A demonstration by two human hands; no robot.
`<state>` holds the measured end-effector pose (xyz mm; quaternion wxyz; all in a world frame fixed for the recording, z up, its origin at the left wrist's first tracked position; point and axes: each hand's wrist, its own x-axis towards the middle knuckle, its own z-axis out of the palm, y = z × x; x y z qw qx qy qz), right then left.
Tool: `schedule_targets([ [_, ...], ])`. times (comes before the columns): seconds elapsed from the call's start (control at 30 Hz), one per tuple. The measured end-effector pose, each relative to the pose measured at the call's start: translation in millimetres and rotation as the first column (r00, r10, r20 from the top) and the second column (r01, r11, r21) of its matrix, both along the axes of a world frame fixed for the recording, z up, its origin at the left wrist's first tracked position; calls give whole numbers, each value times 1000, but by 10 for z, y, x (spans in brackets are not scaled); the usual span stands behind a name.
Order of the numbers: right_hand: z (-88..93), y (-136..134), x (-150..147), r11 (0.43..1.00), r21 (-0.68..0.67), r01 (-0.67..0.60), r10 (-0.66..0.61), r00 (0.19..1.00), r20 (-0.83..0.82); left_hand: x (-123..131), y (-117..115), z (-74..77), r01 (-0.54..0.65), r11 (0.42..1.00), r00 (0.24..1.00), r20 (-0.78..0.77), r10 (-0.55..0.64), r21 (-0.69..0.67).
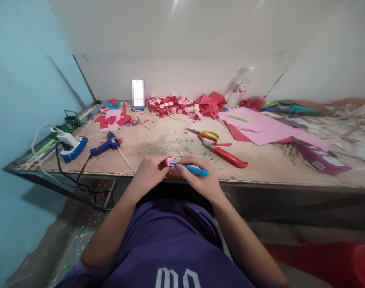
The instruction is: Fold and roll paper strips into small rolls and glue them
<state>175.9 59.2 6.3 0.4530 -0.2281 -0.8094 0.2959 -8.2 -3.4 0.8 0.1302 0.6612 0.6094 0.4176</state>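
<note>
At the table's front edge my left hand (150,173) is closed on a small pink and red paper box (170,161), its fingers on the box's left side. My right hand (200,176) grips a blue pen (194,170), and the pen's tip touches the box's pink top face, where a dark mark shows. Beyond my hands, a heap of similar pink and red paper boxes (173,106) lies along the wall. Scissors with yellow and red handles (210,135) and a red-handled cutting tool (228,155) lie to the right of my hands.
Left on the table are a blue glue gun (106,146), a power strip (74,149) with cords hanging over the edge, and paper scraps (112,120). A phone (138,94) stands at the back. Rightward are pink sheets (268,124), a bottle (239,88) and a purple packet (323,159).
</note>
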Motion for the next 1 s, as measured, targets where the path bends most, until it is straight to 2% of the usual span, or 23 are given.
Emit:
schedule_targets([
  [0.5, -6, 8, -6, 999, 32, 2, -3, 1000, 19, -9, 8, -11, -3, 1000, 1000, -5, 3, 4],
  [1.0, 27, -10, 2, 998, 2, 57, -57, 998, 36, -6, -4, -4, -4, 1000, 1000, 1, 4, 3],
])
